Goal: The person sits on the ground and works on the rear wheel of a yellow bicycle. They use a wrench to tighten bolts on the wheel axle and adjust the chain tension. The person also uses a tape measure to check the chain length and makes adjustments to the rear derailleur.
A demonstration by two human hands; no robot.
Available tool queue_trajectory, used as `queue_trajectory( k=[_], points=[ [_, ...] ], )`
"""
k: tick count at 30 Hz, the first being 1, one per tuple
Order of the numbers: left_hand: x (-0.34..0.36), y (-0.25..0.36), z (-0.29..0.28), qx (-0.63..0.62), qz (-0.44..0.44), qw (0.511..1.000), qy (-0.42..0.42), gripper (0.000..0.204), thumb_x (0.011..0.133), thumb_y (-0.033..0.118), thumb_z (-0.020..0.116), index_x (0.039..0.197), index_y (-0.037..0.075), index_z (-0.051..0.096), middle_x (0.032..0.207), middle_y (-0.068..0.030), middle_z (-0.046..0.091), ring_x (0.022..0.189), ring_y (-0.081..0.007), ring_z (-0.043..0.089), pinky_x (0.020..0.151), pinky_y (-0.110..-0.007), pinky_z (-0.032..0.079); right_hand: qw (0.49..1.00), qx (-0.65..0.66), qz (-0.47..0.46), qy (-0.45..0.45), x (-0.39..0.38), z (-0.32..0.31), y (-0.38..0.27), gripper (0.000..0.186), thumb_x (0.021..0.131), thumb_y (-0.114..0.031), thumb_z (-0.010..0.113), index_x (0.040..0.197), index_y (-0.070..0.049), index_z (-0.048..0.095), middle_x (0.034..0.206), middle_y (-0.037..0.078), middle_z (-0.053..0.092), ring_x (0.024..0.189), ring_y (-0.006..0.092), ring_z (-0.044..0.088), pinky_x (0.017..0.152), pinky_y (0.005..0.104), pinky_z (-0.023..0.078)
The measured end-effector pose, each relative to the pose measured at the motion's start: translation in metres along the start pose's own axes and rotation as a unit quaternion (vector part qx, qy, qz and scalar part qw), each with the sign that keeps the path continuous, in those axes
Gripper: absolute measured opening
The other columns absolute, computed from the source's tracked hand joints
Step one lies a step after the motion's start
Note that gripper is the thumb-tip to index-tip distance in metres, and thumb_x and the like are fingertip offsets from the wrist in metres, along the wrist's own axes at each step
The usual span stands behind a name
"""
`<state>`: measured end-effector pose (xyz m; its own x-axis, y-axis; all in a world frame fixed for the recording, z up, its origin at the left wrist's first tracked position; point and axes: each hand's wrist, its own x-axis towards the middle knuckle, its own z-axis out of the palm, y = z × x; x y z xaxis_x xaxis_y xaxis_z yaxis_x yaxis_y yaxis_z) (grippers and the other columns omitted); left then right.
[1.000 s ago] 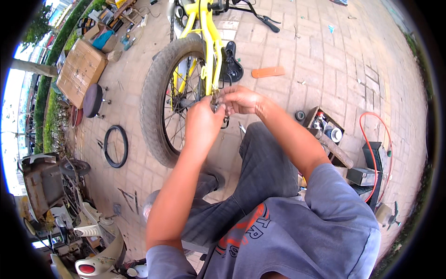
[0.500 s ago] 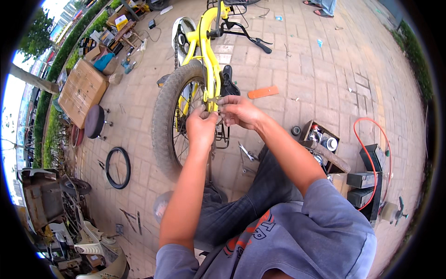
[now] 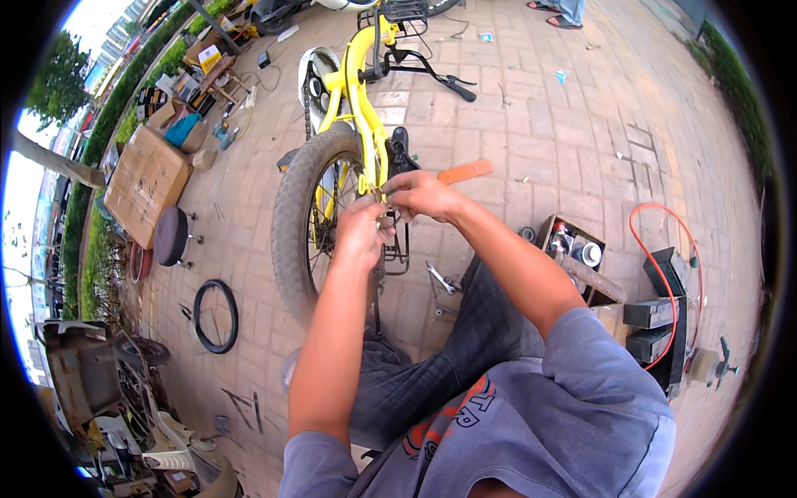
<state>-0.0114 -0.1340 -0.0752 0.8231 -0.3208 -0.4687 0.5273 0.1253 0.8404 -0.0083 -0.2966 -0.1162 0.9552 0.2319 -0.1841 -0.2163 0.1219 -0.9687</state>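
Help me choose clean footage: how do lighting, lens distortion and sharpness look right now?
Head view: soft daylight, washed-out sky, no hard shadows on the paving; head view: fisheye bows the hedge near the right rim; head view: detail between left hand and right hand is too small to tell.

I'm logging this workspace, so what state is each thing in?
Left hand: fingers bent at the yellow frame
Right hand: fingers bent, beside the left
Knobby tyre: mounted; inflation unclear
Black tyre: loose, lying flat
Wooden box: open, containers inside
Wrench: lying on paving
Orange strip: lying flat
Red hose: looped
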Motion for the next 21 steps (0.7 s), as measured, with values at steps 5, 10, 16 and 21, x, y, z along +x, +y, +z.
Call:
queue_trajectory(
  k=[5,10,16,21],
  points=[
    [-0.012,0.005,0.014,0.179,0.101,0.975,0.086,0.025,0.087,0.003,0.048,0.110,-0.004,0.056,0.080,-0.0037,0.058,0.062,-0.0089,0.052,0.053,-0.023,0.045,0.998,0.026,-0.058,0.004,-0.002,0.009,0.000,0.028,0.082,-0.006,0.057,0.108,0.005,0.060,0.078,0.006,0.061,0.060,0.0099,0.055,0.055,0.0241,0.048],
    [-0.010,0.008,0.003,0.225,0.150,0.953,0.137,0.024,0.089,0.008,0.053,0.108,-0.006,0.056,0.071,-0.0011,0.054,0.054,-0.0074,0.047,0.047,-0.023,0.041,0.995,0.050,-0.088,0.011,0.002,0.030,-0.007,0.031,0.084,-0.006,0.054,0.112,0.006,0.059,0.076,0.005,0.059,0.060,0.0102,0.054,0.055,0.0250,0.046],
    [-0.001,0.009,-0.006,0.330,0.184,0.909,0.177,0.028,0.092,0.019,0.057,0.106,-0.004,0.059,0.069,0.0001,0.054,0.050,-0.0058,0.045,0.040,-0.021,0.036,0.990,0.077,-0.115,-0.037,0.002,0.031,0.009,0.037,0.086,-0.004,0.052,0.122,0.001,0.056,0.073,0.002,0.056,0.059,0.0089,0.050,0.055,0.0242,0.044],
    [0.000,0.019,-0.006,0.427,0.136,0.878,0.166,0.029,0.092,0.021,0.056,0.104,-0.005,0.059,0.073,-0.0048,0.059,0.051,-0.0078,0.048,0.043,-0.023,0.039,0.990,0.083,-0.107,-0.051,-0.006,0.031,0.016,0.041,0.086,-0.002,0.050,0.127,-0.003,0.054,0.075,0.002,0.055,0.059,0.0083,0.048,0.056,0.0234,0.043]
  ],
)
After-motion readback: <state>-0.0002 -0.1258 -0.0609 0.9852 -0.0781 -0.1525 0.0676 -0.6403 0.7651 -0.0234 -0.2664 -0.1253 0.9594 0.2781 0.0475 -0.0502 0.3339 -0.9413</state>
